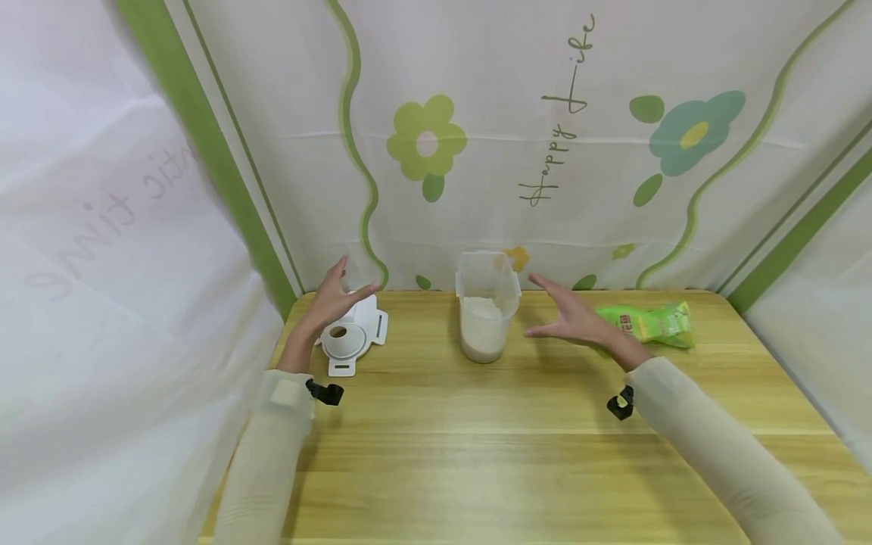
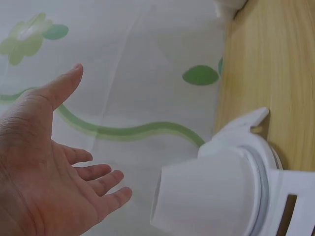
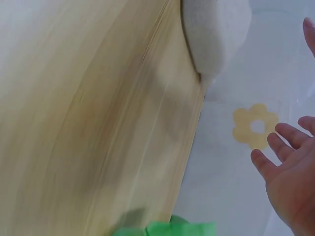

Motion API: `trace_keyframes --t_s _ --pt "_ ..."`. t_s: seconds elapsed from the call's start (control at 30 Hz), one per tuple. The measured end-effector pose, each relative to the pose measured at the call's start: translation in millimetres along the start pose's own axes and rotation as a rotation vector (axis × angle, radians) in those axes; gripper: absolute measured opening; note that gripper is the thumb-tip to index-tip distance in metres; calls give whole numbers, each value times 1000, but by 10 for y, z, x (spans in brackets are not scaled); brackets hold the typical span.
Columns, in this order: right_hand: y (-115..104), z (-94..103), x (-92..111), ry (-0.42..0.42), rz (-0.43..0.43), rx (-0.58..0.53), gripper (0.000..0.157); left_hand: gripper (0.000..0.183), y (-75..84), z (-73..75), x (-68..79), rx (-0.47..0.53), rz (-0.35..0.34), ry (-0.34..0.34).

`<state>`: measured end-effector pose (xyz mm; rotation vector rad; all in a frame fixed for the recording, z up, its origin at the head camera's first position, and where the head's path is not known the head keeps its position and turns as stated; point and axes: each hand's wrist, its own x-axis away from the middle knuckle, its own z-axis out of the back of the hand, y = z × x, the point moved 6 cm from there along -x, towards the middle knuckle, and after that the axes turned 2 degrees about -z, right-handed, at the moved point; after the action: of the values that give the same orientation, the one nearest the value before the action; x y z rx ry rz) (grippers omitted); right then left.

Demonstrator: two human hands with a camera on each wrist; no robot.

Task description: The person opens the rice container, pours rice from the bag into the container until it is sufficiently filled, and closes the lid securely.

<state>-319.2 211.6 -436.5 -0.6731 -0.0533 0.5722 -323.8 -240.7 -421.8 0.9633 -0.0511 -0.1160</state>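
A clear plastic container [image 1: 485, 306], partly filled with white grains, stands upright at the back middle of the table. To its left lies a white plastic lid [image 1: 344, 344] with slotted side flaps and a round spout. My left hand [image 1: 335, 297] is held over this lid, fingers spread and holding nothing; the left wrist view shows the palm [image 2: 47, 182] beside the spout [image 2: 206, 191]. Right of the container, my right hand [image 1: 568, 314] hovers with thumb and fingers apart, also holding nothing. In the right wrist view its fingers [image 3: 290, 140] are extended, below the container's grain-filled base [image 3: 214, 37].
A green plastic packet [image 1: 654, 324] lies at the back right, partly behind my right forearm. The wooden table [image 1: 463, 454] meets a printed white curtain [image 1: 477, 76] at its back edge. More curtain [image 1: 82, 341] hangs close along the left side.
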Motion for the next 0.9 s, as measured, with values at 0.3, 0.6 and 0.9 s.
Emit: trace_keyframes --t_s 0.3,0.6,0.9 --pt "-77 -153 -58 5 -2 -109 122 113 -231 78 29 111 94 -83" --pt "-151 -352 -171 40 25 -230 123 107 -413 68 26 169 140 -142" --pt "-181 -488 -215 88 42 -352 125 101 -543 35 -3 195 165 -147"
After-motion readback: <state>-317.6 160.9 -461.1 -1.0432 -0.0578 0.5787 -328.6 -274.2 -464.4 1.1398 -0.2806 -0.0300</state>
